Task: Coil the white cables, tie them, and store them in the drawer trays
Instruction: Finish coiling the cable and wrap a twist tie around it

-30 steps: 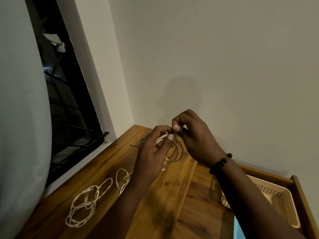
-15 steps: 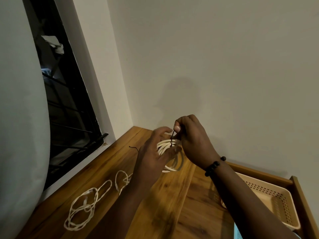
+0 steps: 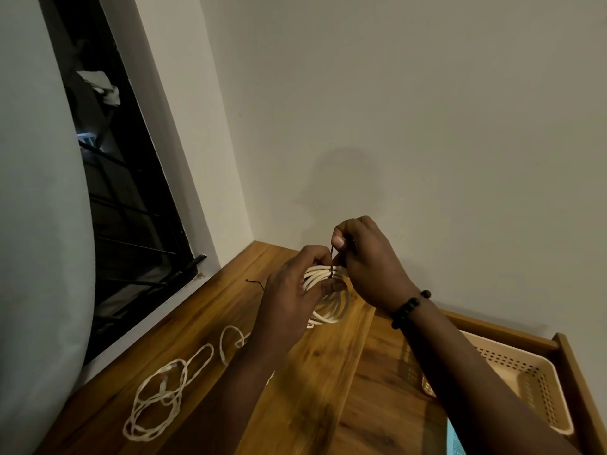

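1. Left hand (image 3: 289,300) grips coil (image 3: 328,297) of white cable, fingers curled round its top, above desk (image 3: 295,405).
2. Right hand (image 3: 368,264) pinches dark tie (image 3: 332,261) upright, wrapped round coil strands.
3. Loose cable (image 3: 157,399) lies on desk, left, well apart.
4. Spare tie (image 3: 254,283) lies on desk beside left hand.
5. Tray (image 3: 532,389) sits in open drawer (image 3: 578,382), right.

Glossy grained wood tabletop (image 3: 315,389), smooth white cable coil (image 3: 328,307) (rubbery-looking), perforated plastic tray (image 3: 538,389).
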